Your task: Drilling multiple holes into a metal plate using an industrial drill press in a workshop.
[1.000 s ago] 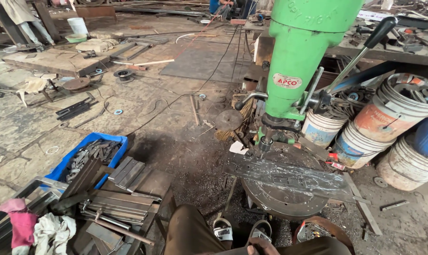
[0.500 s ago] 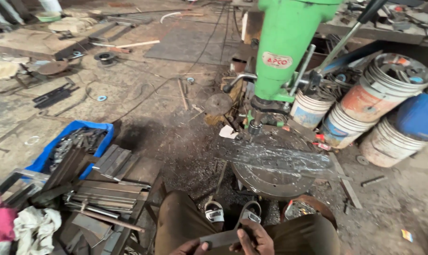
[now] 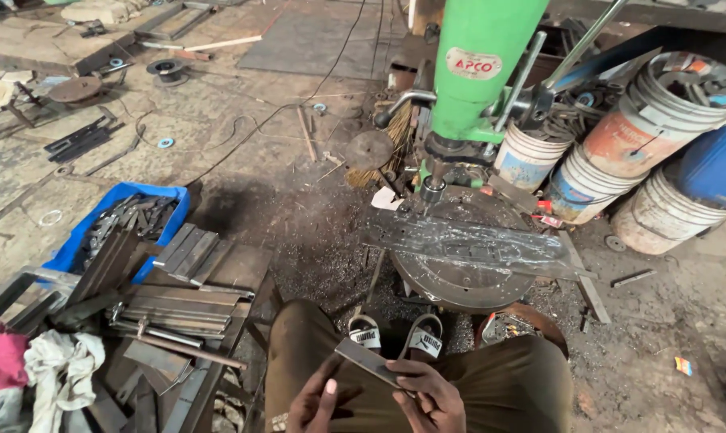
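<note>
A short flat grey metal strip lies across my lap at the bottom of the view. My right hand grips its lower right end. My left hand rests at its left side, thumb up against the strip. My knees in brown trousers frame both hands, and my sandalled feet stand just beyond. Ahead is a green drill press with a round metal table carrying a long flat steel plate covered in shavings.
A blue crate of metal pieces and a stack of flat steel bars sit to my left, with rags near them. Several paint buckets and a blue drum stand at the right. Cables and scrap litter the floor.
The view has tilted down and drawn closer. Both hands have come up into sight at my lap, holding the metal strip, which was barely visible a second ago.
</note>
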